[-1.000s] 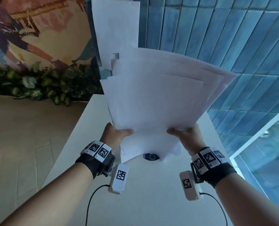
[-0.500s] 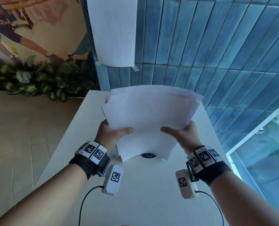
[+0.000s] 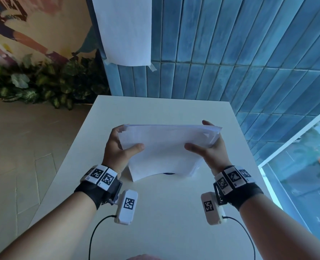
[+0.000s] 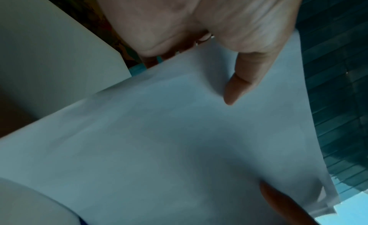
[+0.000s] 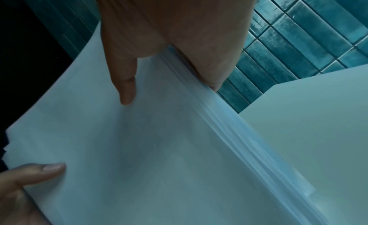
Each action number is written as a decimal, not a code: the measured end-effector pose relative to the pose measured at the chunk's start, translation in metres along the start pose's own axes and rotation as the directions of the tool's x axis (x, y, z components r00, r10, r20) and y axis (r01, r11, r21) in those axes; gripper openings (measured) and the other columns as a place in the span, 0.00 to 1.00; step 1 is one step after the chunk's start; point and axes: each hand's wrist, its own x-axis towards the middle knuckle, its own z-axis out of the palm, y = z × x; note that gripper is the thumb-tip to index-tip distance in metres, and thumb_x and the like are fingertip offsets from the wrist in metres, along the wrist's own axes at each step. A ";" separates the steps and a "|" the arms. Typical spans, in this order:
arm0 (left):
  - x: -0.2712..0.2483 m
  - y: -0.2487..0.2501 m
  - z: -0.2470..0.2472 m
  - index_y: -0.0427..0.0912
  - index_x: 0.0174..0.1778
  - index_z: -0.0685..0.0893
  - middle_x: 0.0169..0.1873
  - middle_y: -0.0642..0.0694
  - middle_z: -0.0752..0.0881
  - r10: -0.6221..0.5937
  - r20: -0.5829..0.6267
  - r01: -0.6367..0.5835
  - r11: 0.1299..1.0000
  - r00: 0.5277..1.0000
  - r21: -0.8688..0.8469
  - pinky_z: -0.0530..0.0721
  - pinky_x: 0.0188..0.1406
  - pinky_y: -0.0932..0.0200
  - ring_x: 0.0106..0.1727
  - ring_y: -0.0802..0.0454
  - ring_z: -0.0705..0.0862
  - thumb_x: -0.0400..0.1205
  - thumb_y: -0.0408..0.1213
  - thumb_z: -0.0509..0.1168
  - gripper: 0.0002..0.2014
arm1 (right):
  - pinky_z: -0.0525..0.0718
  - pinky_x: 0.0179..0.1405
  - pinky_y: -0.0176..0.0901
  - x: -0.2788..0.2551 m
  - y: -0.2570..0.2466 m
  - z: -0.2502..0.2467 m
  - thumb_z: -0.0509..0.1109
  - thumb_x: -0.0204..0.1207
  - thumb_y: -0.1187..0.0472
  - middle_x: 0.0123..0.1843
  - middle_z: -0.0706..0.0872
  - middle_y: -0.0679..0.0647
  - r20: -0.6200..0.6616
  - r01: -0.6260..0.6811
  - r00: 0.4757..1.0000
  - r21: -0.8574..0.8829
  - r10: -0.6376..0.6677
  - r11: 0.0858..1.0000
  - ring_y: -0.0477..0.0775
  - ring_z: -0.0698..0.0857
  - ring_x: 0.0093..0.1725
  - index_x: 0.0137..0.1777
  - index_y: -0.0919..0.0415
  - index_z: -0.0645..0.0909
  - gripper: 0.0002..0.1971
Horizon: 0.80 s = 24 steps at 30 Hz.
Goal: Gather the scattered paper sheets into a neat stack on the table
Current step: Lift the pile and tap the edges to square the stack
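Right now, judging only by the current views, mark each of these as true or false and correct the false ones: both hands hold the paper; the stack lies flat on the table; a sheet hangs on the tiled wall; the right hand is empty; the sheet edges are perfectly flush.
1. Both hands hold the paper. True: the left hand and the right hand grip the paper stack at its sides.
2. The stack lies flat on the table. False: it is held tilted, its near edge down by the table.
3. A sheet hangs on the tiled wall. True: the hanging sheet.
4. The right hand is empty. False: its thumb pinches the stack.
5. Edges are flush. False: the right wrist view shows them staggered.
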 end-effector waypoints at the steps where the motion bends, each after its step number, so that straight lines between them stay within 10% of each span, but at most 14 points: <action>1: -0.001 -0.003 0.003 0.56 0.59 0.77 0.59 0.40 0.84 0.002 0.006 -0.002 1.000 1.000 -0.003 0.87 0.55 0.48 0.59 0.43 0.86 0.58 0.31 0.80 0.34 | 0.84 0.60 0.46 0.000 0.003 0.001 0.86 0.52 0.63 0.68 0.80 0.44 0.005 -0.016 1.000 0.005 0.016 1.000 0.48 0.82 0.65 0.69 0.40 0.71 0.45; 9: 0.000 -0.014 0.017 0.47 0.64 0.77 0.55 0.45 0.87 0.064 0.027 -0.066 0.995 0.998 0.078 0.88 0.54 0.50 0.55 0.49 0.87 0.60 0.30 0.74 0.33 | 0.86 0.37 0.39 -0.001 0.008 0.002 0.84 0.58 0.72 0.42 0.93 0.47 0.054 -0.044 0.997 -0.024 0.046 0.999 0.45 0.92 0.42 0.51 0.58 0.86 0.21; 15: 0.000 -0.016 0.015 0.36 0.52 0.86 0.42 0.46 0.91 -0.001 0.013 -0.001 0.995 1.000 0.102 0.86 0.41 0.58 0.43 0.52 0.90 0.62 0.33 0.74 0.21 | 0.88 0.40 0.39 -0.002 0.014 0.004 0.83 0.60 0.69 0.46 0.92 0.49 0.066 -0.060 0.996 -0.077 0.065 0.995 0.48 0.91 0.45 0.51 0.56 0.86 0.19; 24: 0.004 -0.014 0.012 0.52 0.43 0.86 0.42 0.52 0.91 0.068 0.044 -0.073 0.988 0.997 0.139 0.87 0.46 0.60 0.43 0.59 0.90 0.73 0.30 0.76 0.12 | 0.81 0.36 0.46 0.005 0.005 0.009 0.80 0.67 0.64 0.36 0.88 0.60 0.001 0.001 1.000 -0.320 -0.001 0.947 0.56 0.84 0.36 0.38 0.70 0.84 0.09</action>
